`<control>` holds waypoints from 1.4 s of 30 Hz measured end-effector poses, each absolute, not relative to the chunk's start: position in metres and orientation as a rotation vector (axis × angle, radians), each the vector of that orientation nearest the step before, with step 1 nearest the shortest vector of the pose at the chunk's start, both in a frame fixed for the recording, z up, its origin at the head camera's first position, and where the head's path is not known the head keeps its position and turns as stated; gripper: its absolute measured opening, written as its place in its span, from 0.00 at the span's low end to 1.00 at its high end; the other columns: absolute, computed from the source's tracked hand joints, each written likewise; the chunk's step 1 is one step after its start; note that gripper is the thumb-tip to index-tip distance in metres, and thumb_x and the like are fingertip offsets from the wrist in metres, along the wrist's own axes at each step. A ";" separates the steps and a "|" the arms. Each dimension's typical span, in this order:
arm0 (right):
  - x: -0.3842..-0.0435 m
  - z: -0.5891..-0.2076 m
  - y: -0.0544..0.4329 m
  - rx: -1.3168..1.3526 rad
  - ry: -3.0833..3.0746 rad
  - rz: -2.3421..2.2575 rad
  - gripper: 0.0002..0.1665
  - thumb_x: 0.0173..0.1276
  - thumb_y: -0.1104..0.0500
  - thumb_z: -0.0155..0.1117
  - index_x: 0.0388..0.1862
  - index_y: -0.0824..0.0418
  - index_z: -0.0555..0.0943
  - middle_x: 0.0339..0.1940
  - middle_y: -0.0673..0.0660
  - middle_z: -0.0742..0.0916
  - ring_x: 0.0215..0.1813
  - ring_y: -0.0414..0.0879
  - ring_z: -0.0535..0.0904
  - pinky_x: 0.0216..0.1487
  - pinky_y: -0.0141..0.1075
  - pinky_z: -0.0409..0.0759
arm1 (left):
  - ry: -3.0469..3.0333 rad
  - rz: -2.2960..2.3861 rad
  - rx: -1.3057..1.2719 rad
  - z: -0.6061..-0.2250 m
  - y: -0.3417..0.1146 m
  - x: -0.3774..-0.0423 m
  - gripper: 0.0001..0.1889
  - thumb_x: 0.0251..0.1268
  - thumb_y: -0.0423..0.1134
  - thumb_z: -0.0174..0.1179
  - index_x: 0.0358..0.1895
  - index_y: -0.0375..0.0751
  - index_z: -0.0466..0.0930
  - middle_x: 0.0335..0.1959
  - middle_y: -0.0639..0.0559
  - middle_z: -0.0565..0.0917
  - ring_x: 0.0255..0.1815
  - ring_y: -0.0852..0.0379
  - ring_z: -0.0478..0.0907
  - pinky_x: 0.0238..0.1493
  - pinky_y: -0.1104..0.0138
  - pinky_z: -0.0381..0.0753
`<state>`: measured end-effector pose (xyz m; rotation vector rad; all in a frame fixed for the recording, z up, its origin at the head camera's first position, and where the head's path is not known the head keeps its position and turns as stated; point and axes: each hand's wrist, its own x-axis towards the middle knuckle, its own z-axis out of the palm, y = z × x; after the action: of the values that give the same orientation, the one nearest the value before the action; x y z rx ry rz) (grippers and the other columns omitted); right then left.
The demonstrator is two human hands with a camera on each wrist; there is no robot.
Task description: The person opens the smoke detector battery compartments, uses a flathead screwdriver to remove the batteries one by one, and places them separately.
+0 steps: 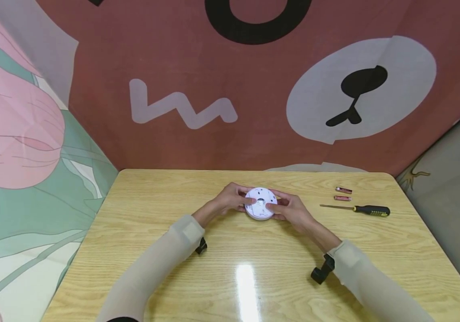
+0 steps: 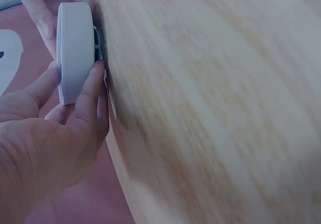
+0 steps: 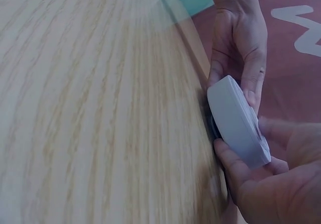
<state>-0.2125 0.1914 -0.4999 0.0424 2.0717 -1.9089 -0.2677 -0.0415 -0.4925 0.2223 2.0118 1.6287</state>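
A round white smoke detector (image 1: 260, 195) is held by both hands near the middle of the table's far half. Its flat back, with small slots and a central hole, faces up. My left hand (image 1: 231, 197) grips the left edge, thumb on top and fingers underneath. From the right, my right hand (image 1: 295, 210) pinches the opposite edge in the same way. In the left wrist view the smooth white side wall of the detector (image 2: 76, 53) shows, with a dark vented part on its underside. The right wrist view shows the detector (image 3: 235, 121) tilted, close above the tabletop.
Two small red batteries (image 1: 343, 198) lie to the right on the wooden table (image 1: 165, 192). A screwdriver (image 1: 370, 210) with a black and yellow handle lies just in front of them. A printed red cloth (image 1: 254, 143) hangs behind the table's far edge.
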 end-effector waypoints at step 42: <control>-0.214 -0.493 0.180 0.090 2.303 -1.711 0.47 0.63 0.66 0.81 0.80 0.62 0.72 0.58 0.68 0.84 0.33 0.44 0.79 0.31 0.32 0.81 | 2.039 1.630 0.166 -0.494 -0.039 -0.265 0.23 0.67 0.32 0.73 0.66 0.40 0.85 0.47 0.42 0.87 0.32 0.55 0.85 0.35 0.62 0.91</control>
<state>-0.2136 0.1797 -0.4934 0.0904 2.3029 -1.7111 -0.2649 -0.0388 -0.4937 0.1661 2.0388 1.6298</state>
